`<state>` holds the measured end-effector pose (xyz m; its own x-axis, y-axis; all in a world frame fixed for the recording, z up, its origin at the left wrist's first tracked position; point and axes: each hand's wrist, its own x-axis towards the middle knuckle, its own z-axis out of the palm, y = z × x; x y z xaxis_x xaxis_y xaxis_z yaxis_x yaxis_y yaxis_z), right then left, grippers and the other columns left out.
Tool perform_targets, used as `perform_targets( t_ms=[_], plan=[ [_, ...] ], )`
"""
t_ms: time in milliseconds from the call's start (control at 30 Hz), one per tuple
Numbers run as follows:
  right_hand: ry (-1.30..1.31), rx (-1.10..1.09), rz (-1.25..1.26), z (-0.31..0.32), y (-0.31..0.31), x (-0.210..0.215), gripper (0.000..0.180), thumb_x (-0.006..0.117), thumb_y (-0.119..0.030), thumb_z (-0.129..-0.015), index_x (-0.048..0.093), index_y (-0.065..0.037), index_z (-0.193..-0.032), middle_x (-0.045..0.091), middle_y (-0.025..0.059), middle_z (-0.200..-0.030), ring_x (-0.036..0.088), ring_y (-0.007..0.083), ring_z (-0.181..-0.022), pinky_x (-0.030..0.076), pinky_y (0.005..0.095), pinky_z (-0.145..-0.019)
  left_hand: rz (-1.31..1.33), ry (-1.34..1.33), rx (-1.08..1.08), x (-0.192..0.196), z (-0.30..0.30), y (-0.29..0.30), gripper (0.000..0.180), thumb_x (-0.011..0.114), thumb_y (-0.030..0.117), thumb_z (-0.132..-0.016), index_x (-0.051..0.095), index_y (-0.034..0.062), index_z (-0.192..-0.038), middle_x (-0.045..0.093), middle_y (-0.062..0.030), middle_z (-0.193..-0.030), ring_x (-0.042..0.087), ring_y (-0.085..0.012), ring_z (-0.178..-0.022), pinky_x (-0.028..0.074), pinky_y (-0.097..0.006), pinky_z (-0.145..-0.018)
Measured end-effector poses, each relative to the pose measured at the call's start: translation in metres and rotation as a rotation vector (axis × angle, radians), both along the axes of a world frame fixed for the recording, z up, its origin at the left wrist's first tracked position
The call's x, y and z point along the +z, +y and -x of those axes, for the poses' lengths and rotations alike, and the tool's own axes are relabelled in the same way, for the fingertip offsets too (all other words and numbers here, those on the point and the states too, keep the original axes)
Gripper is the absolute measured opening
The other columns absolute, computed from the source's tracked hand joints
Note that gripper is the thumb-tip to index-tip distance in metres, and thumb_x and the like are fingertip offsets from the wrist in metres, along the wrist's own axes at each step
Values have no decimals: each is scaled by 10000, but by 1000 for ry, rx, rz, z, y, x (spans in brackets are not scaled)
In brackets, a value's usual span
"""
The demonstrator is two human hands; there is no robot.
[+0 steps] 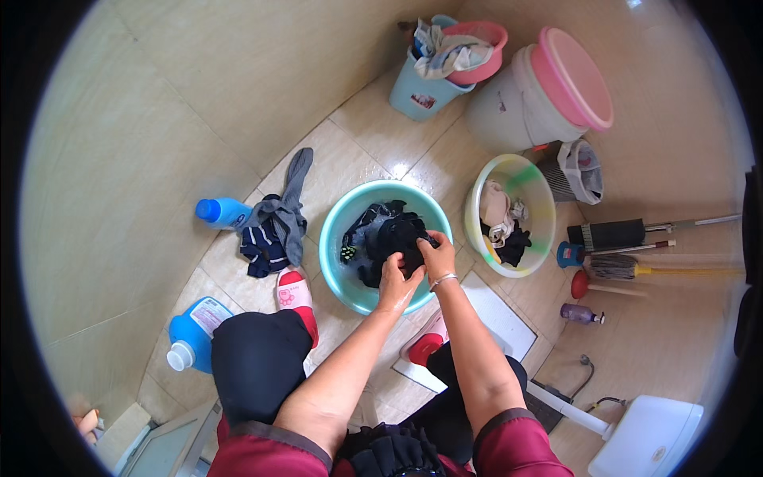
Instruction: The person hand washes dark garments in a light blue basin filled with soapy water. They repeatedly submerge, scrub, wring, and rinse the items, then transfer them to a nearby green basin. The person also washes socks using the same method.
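Both hands wring a dark garment over a teal basin.

The left hand (392, 280) and right hand (436, 253) each grip the black garment (397, 236), held just above the teal basin (334, 246) on the tiled floor (381, 135). At 3 o'clock sits a green basin (543, 215) of clothes; at 9 o'clock, a heap of grey clothes (278, 222) and a blue bottle (222, 212).

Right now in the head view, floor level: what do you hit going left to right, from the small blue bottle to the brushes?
Small blue bottle → pile of dark clothes → teal basin with left hand and right hand on the black garment → green-rimmed basin → brushes.
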<state>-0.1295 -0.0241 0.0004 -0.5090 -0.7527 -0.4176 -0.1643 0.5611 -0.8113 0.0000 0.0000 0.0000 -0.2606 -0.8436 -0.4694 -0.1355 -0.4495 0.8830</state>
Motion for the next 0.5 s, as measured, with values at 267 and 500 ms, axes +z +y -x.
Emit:
perform_targets(
  t_ms=[267, 500],
  plan=[
    [-700, -67, 160, -14, -6, 130, 627, 734, -164, -832, 412, 74, -1315, 596, 159, -1132, 631, 229, -973, 539, 341, -819, 409, -121, -157, 93, -28, -35, 745, 829, 271, -702, 446, -37, -1260, 604, -218, -1127, 605, -283, -1039, 481, -366, -891],
    [-794, 114, 310, -13, 4, 201, 574, 713, -10, -791, 463, 37, -1305, 595, 101, -1157, 576, 190, -1074, 454, 333, -950, 393, 138, -279, 147, -49, -69, 339, 622, 57, -858, 512, -25, -1168, 628, -102, -1023, 591, -155, -943, 477, -304, -842]
  ],
)
